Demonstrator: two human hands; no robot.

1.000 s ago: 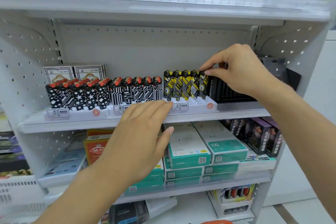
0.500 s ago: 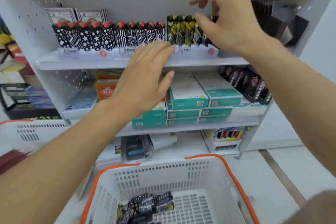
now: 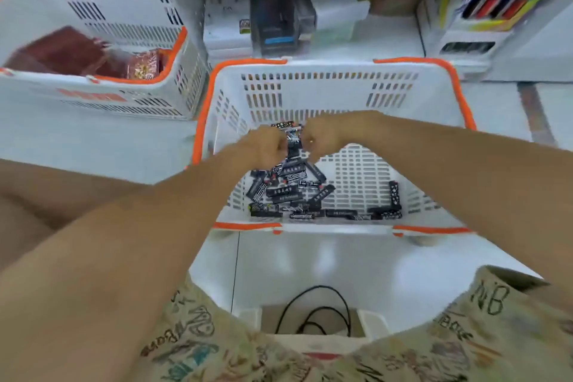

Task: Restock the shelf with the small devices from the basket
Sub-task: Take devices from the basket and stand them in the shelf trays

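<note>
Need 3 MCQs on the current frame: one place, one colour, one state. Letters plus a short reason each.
1. Where does the pile of small devices lie?
A. in the near basket
B. on the floor
C. on a shelf

2. What colour is that basket's rim?
A. blue
B. orange
C. green

3. What are the left hand and right hand doing?
A. resting flat on the rim
B. hanging idle outside the basket
C. gripping devices between them, fingers curled, above the pile

Key:
1 A, the black devices lie on the slotted bottom.
2 B, orange edging runs along the white walls.
3 C, both fists close on black patterned devices inside the basket.
</note>
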